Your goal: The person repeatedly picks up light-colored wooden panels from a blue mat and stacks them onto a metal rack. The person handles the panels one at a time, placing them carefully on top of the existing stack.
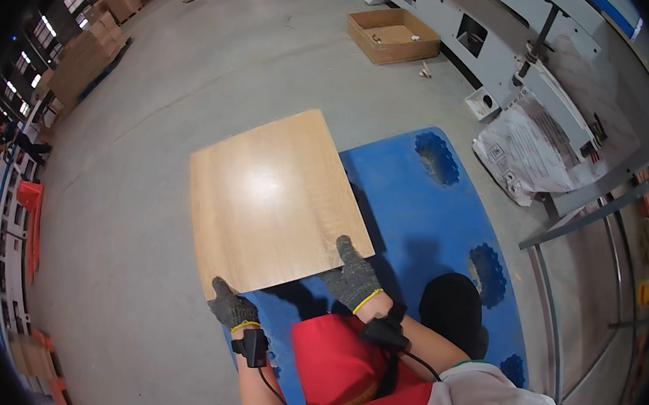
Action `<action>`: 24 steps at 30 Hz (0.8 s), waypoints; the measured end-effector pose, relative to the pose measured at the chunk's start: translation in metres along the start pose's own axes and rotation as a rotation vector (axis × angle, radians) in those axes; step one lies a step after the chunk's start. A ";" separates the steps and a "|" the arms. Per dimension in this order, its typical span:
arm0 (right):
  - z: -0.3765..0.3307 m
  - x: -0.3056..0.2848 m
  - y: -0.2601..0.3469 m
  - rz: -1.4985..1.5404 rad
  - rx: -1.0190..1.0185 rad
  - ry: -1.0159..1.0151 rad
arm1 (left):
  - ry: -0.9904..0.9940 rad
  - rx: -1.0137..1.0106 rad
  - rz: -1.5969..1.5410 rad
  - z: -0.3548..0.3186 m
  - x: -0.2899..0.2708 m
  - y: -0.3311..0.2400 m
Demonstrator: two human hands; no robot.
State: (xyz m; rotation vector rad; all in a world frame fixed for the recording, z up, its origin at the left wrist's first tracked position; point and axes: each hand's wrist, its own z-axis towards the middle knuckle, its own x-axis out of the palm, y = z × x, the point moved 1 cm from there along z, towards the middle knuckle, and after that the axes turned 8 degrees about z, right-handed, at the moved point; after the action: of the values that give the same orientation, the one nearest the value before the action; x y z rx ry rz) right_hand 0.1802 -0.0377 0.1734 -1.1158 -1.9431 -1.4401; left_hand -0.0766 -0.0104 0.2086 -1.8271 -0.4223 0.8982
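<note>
A light wood-grain board point(278, 206), roughly square, is held by its near edge in both hands. My left hand point(232, 307), in a grey knit glove with a yellow cuff, grips the near left corner, thumb on top. Close to the near right corner, my right hand point(355, 276), gloved alike, clasps the edge with its thumb on the upper face. The fingers of both hands are largely hidden beneath the board. Under its right part lies a blue plastic platform point(409, 202) with scalloped recesses; whether the board touches it I cannot tell.
An open cardboard box point(394, 39) sits on the grey floor ahead, beside a long white machine point(499, 56). At right, a white printed sack point(534, 147) lies by a metal frame point(554, 315). Stacked cardboard point(85, 66) stands far left, near an orange-red part point(30, 215).
</note>
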 end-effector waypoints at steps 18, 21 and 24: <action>-0.011 -0.030 0.059 -1.571 -0.189 0.159 | 0.329 0.482 0.548 0.053 -0.044 -0.012; -0.025 -0.076 0.086 -1.880 -0.688 0.155 | 0.288 0.612 0.217 0.075 -0.043 0.025; 0.005 -0.080 0.110 -1.266 -0.629 0.126 | 0.214 0.627 0.192 0.044 -0.007 0.002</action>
State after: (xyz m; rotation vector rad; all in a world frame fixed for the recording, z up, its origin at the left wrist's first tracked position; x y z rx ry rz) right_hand 0.3164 -0.0460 0.1713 0.2357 -2.2062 -2.7698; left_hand -0.1137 0.0120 0.2002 -1.3692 0.1654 0.8316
